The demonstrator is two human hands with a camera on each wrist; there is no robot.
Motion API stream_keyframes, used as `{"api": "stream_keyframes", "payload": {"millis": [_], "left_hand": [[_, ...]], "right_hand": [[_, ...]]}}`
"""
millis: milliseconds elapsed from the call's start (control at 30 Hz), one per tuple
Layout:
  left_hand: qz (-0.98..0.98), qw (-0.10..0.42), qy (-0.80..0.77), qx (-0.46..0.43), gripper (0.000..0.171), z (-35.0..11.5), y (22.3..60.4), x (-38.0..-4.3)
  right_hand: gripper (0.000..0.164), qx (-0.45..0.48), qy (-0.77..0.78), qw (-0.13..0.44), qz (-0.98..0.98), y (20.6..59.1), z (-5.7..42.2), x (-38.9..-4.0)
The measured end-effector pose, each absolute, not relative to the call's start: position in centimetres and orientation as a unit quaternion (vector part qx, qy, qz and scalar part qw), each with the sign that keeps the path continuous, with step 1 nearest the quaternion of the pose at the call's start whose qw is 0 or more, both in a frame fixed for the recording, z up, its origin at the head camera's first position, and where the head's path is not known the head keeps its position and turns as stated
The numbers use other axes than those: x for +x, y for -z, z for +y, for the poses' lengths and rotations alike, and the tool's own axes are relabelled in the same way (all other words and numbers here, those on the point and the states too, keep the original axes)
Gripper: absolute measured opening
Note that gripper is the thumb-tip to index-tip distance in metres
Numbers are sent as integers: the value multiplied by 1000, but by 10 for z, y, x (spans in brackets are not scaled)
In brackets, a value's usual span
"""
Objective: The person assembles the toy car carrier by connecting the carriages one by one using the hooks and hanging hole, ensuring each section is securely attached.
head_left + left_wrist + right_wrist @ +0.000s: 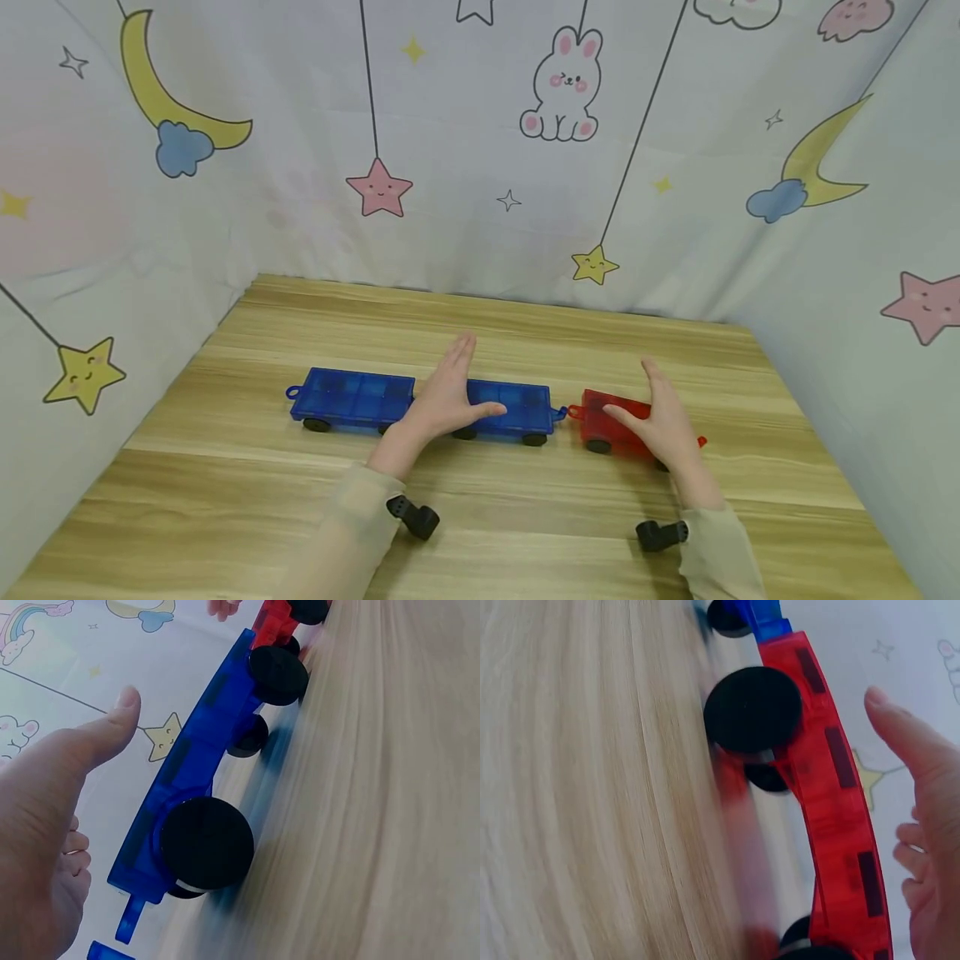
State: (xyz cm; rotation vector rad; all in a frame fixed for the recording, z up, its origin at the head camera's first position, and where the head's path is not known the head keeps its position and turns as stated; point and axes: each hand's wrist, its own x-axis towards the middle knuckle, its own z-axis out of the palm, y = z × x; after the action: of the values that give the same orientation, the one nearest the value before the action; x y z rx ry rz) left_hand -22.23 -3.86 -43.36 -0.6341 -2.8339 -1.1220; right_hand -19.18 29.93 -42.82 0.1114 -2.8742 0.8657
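Three toy train cars stand in a row on the wooden table: a left blue car (352,400), a middle blue car (517,408) and a red car (594,421). My left hand (442,400) hovers over the gap between the blue cars, thumb spread away from the extended fingers, holding nothing; it hides their coupling in the head view. Over the red car, my right hand (667,425) is likewise spread, with nothing in its grasp. The middle car's blue hook (560,414) meets the red loop (576,412). In the right wrist view, the thumb stands apart from the red car (840,825).
The wood-grain table (525,517) extends in front of and behind the cars. White cloth walls (465,242) printed with stars, moons and a rabbit rise at the back and both sides. Each wrist carries a small black camera, such as the left one (414,518).
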Motion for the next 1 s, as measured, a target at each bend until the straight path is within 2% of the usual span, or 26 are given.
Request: {"api": "stream_keyframes", "payload": {"millis": [300,667,1000], "left_hand": [[-907,-12,369,-201,120,-28,432,-220],[-901,-43,362,-235,106,-21,433,-220],[-900,-52,344,-261,97,-18,434,-222]], "right_hand": [[91,83,-296,54,-950,433,316,-188],[91,129,-287,-2,-949,438,320,-187],[88,128,-279,-17,-952,435,321,-188]]}}
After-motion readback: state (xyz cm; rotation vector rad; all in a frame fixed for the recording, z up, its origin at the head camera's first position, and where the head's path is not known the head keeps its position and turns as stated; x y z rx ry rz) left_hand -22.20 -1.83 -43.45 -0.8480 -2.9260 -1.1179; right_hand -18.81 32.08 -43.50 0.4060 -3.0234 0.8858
